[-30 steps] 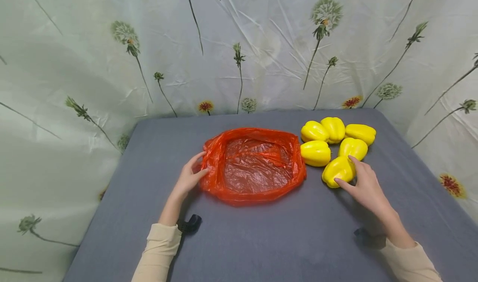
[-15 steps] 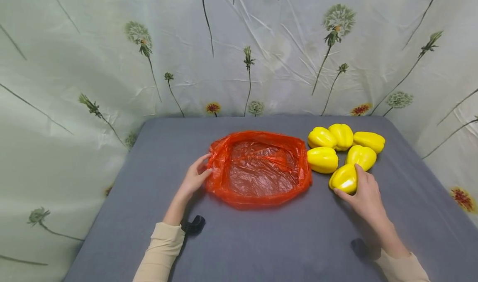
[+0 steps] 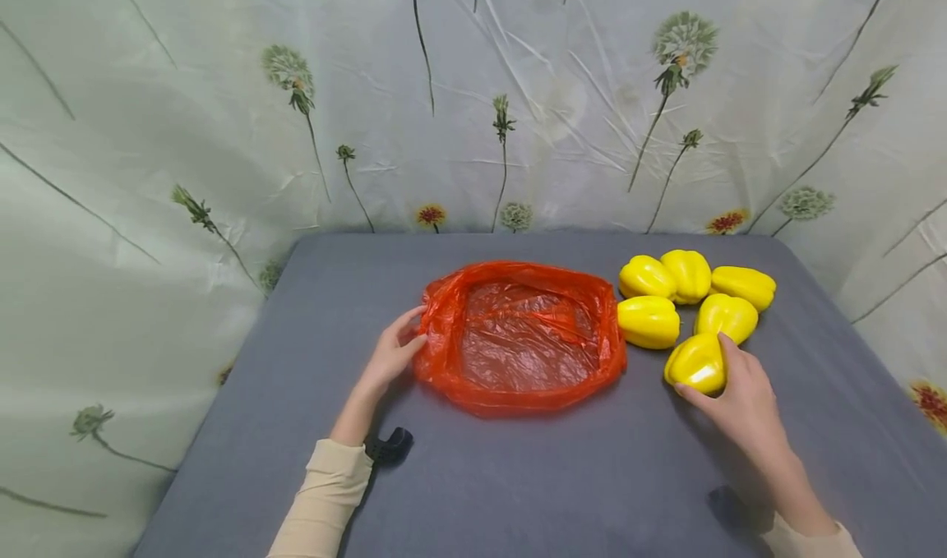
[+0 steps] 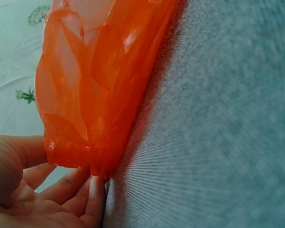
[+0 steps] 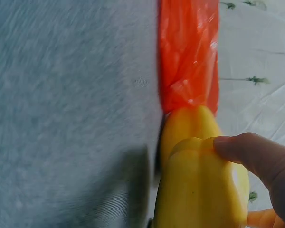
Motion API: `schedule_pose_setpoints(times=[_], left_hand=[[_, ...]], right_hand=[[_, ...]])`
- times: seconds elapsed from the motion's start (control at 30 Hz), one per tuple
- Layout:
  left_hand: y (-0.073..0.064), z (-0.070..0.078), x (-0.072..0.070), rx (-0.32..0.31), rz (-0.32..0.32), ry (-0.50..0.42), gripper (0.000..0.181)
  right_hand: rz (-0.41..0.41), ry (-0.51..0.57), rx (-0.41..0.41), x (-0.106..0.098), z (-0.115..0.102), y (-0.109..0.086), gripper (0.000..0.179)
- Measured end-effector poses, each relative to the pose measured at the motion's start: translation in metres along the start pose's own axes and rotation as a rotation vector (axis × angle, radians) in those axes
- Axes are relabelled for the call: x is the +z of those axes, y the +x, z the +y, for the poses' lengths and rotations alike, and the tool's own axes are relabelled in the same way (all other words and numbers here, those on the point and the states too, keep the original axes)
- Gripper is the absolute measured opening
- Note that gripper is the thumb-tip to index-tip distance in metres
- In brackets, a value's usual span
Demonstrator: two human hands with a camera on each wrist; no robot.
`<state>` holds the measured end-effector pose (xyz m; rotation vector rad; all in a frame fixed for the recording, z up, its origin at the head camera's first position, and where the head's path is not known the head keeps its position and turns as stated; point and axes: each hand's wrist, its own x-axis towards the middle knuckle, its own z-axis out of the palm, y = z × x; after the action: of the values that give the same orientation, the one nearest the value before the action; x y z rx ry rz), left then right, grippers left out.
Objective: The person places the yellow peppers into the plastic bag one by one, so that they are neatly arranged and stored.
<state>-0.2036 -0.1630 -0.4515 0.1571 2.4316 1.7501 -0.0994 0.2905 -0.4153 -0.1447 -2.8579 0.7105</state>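
My right hand (image 3: pixel 749 402) grips a yellow bell pepper (image 3: pixel 696 366), its thumb and fingers on opposite sides. In the right wrist view this pepper (image 5: pixel 197 190) fills the lower middle, with a fingertip pressed on it. A red plastic bag (image 3: pixel 444 385) lies spread on the table, its mouth wide and facing up. At the bag's left side my left hand (image 3: pixel 390 357) rests with loosely bent fingers touching the plastic. The left wrist view has the fingers (image 4: pixel 69 187) against the end of the bag (image 4: pixel 99 95).
Several more yellow peppers cluster right of the bag, including one pepper (image 3: pixel 649 322) beside its right rim and another pepper (image 3: pixel 727 318) behind the held one. A grey cloth covers the table (image 3: pixel 547 484). Behind it hangs a flower-patterned curtain (image 3: pixel 562 114).
The right hand has closed its grip on the front pepper and drawn it slightly away from its neighbour. The left hand stays at the bag. The whole view has shifted a little.
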Motion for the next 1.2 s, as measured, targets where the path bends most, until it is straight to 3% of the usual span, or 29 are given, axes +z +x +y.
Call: schedule_pose_setpoints(times=[0.2, 0.33, 0.57, 0.9, 1.2], left_hand=[[0.0, 0.0, 0.003, 0.008, -0.002, -0.019, 0.051], [0.0, 0.0, 0.003, 0.053, -0.019, -0.029, 0.048], [0.002, -0.004, 0.002, 0.078, -0.027, -0.029, 0.044], [0.001, -0.006, 0.001, 0.065, -0.013, 0.017, 0.044], [0.0, -0.007, 0.002, 0.051, -0.008, 0.019, 0.044]], right_hand=[[0.017, -0.005, -0.022, -0.008, -0.008, -0.006, 0.095], [0.034, 0.01, -0.049, -0.014, -0.02, -0.007, 0.096], [0.061, 0.042, -0.138, -0.016, -0.041, -0.002, 0.096], [0.06, 0.105, -0.309, 0.001, -0.063, 0.023, 0.092], [-0.008, 0.145, -0.403, 0.02, -0.081, 0.044, 0.089]])
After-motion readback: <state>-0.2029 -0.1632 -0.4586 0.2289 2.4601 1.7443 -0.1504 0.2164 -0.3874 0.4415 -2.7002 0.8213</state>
